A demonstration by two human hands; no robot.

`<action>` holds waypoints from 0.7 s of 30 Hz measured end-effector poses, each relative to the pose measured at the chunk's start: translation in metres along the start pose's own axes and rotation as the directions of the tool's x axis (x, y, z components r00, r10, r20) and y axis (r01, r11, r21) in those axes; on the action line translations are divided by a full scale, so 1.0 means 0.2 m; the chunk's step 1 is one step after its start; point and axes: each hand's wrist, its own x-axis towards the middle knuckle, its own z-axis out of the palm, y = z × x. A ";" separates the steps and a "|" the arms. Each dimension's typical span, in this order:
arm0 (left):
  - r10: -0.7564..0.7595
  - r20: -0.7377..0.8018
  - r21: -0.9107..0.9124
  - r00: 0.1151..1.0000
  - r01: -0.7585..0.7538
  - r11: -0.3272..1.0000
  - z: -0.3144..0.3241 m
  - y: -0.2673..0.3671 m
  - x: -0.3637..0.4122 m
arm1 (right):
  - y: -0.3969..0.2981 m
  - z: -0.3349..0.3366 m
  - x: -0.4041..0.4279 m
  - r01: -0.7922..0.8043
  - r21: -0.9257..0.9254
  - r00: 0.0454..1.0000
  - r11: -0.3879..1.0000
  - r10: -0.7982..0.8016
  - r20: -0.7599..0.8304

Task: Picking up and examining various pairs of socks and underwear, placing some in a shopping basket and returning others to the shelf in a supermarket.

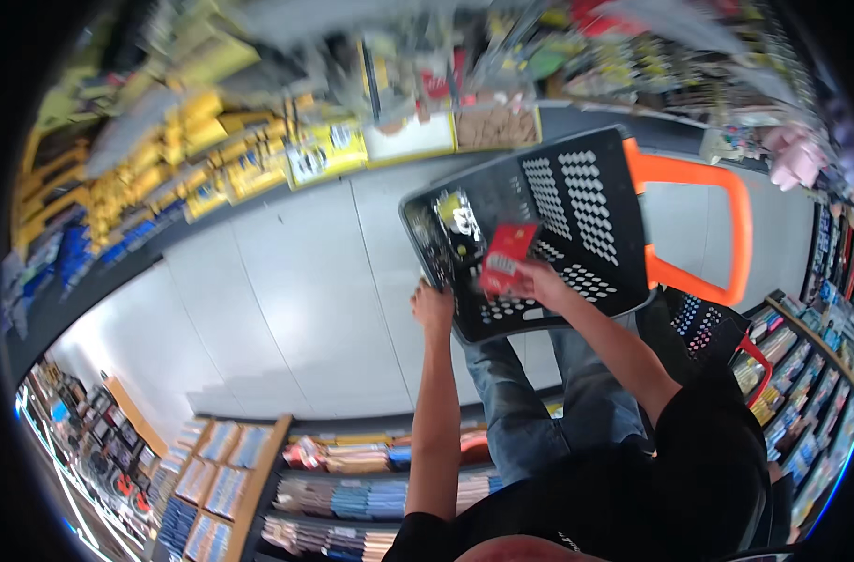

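Observation:
A black plastic shopping basket with perforated walls is in front of my legs, its orange handle extending to the right. My left hand grips the basket's rim at its near left corner. Inside the basket opening, my right hand holds a flat red packet bearing a white label and a printed code. Beyond the packet, a clear-and-yellow package with white contents lies in the basket. Part of the basket's floor is hidden by the packet and my right hand.
Shelves with yellow-packaged goods run along the far side, blurred. Pale floor panels stretch left. Behind me are shelves of folded textiles and a wooden rack. Another black basket with a red handle is at the right.

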 end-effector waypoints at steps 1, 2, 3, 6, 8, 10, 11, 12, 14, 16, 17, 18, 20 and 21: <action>0.011 -0.023 0.101 1.000 -0.008 0.995 -0.10 -0.01 -0.07 | -0.03 0.06 -0.16 0.046 -0.047 0.995 0.998 -0.041 0.093; 0.029 -0.035 0.199 0.999 -0.021 0.980 -0.16 0.00 -0.13 | -0.07 0.08 -0.33 0.071 -0.073 0.991 0.995 -0.062 0.118; 0.075 -0.062 0.198 0.995 -0.062 0.978 -0.22 0.02 -0.19 | -0.10 0.11 -0.50 0.098 -0.096 0.986 0.991 -0.084 0.141; 0.602 -0.049 -0.004 0.797 -0.603 0.798 -0.48 0.18 -0.42 | -0.17 0.11 -0.88 0.156 -0.070 0.968 0.985 -0.139 0.208; 0.779 -0.001 -0.014 0.627 -0.779 0.627 -0.66 0.31 -0.71 | -0.19 0.10 -1.13 0.138 -0.062 0.961 0.989 -0.118 0.251; 0.903 0.041 0.107 0.428 -0.900 0.422 -0.81 0.38 -0.90 | -0.22 0.09 -1.28 0.153 -0.146 0.959 0.977 -0.111 0.262; 0.933 0.088 0.214 0.348 -0.922 0.324 -0.86 0.39 -0.97 | -0.22 0.10 -1.30 0.156 -0.226 0.977 0.962 -0.117 0.178; 0.934 0.125 0.184 0.336 -0.932 0.311 -0.94 0.43 -1.09 | -0.29 0.16 -1.45 0.168 -0.346 0.984 0.923 -0.139 0.109; 0.947 0.160 0.115 0.277 -0.959 0.261 -1.09 0.52 -1.32 | -0.42 0.18 -1.57 0.229 -0.356 0.966 0.906 -0.165 0.202; 0.964 0.139 0.114 0.227 -0.971 0.212 -1.13 0.63 -1.43 | -0.53 0.22 -1.80 0.319 -0.385 0.939 0.866 -0.236 0.249; 0.974 0.128 0.094 0.185 -0.980 0.174 -1.15 0.69 -1.49 | -0.56 0.23 -1.91 0.371 -0.419 0.928 0.829 -0.318 0.193; 0.978 0.118 0.127 0.172 -0.979 0.157 -1.17 0.76 -1.55 | -0.64 0.21 -1.95 0.404 -0.443 0.908 0.801 -0.291 0.301; 0.970 0.068 0.121 0.233 -0.967 0.224 -1.21 0.87 -1.63 | -0.71 0.21 -2.00 0.441 -0.457 0.875 0.772 -0.256 0.412; 0.955 0.018 0.098 0.296 -0.951 0.293 -1.21 0.92 -1.65 | -0.71 0.22 -2.01 0.482 -0.231 0.834 0.845 -0.361 0.418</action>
